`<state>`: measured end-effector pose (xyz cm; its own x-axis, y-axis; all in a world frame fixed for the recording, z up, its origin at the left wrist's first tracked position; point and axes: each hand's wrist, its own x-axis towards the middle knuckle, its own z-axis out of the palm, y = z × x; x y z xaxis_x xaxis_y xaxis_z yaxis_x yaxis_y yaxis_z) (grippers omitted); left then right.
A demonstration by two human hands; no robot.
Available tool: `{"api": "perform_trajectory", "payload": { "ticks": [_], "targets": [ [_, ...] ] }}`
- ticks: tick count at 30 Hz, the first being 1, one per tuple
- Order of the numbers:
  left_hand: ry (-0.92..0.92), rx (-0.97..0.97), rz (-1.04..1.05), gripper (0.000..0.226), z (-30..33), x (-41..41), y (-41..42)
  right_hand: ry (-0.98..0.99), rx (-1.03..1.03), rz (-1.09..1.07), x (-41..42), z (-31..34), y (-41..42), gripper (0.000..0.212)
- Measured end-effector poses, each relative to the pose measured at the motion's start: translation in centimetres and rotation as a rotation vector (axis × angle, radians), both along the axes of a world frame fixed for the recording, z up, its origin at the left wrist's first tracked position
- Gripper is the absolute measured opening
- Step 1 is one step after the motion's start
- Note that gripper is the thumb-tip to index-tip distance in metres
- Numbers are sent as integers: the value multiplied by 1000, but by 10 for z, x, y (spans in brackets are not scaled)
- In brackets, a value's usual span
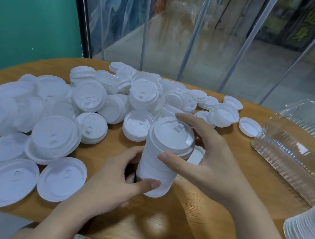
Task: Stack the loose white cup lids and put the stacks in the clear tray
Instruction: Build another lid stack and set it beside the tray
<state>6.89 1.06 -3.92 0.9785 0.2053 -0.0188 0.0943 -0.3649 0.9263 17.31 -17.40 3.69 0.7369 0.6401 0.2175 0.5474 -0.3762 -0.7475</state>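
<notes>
Both hands hold a tall stack of white plastic cup lids (159,159), tilted, above the round wooden bench (200,215). The left hand (112,185) curls round its lower end; the right hand (205,161) grips its top lid. A heap of loose white lids (69,111) spreads left of the hands, reaching the bench's near edge. The clear plastic tray (295,157) lies right of the right hand, with bare bench between. Another lid stack (309,235) overhangs the near right edge.

No text can be read; the dark panels (297,23) behind the glass perhaps carry blurred yellow-green lettering.
</notes>
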Motion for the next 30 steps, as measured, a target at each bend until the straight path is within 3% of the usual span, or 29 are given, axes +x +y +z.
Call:
{"api": "perform_trajectory", "payload": {
  "ticks": [5, 13, 16, 19, 23, 30],
  "targets": [
    [-31, 4, 17, 73, -1, 0, -2, 0, 23, -6, 1, -3, 0, 84],
    [-77, -28, 48, 71, -3, 1, -7, 41, 42, 30, 2, -7, -6, 94],
    [-71, -63, 48, 69, -5, 2, -6, 89, 121, 17, 15, -9, -16, 78],
    [-58, -78, 43, 69, -5, 2, -6, 54, 184, -135, 44, -27, -34, 54],
    [-44, -80, 26, 68, -4, 1, -6, -143, -78, -337, 85, -72, -54, 37],
    [-59, -103, 20, 67, -6, 2, -4, -39, -241, -342, 97, -87, -46, 61]
  ]
}}
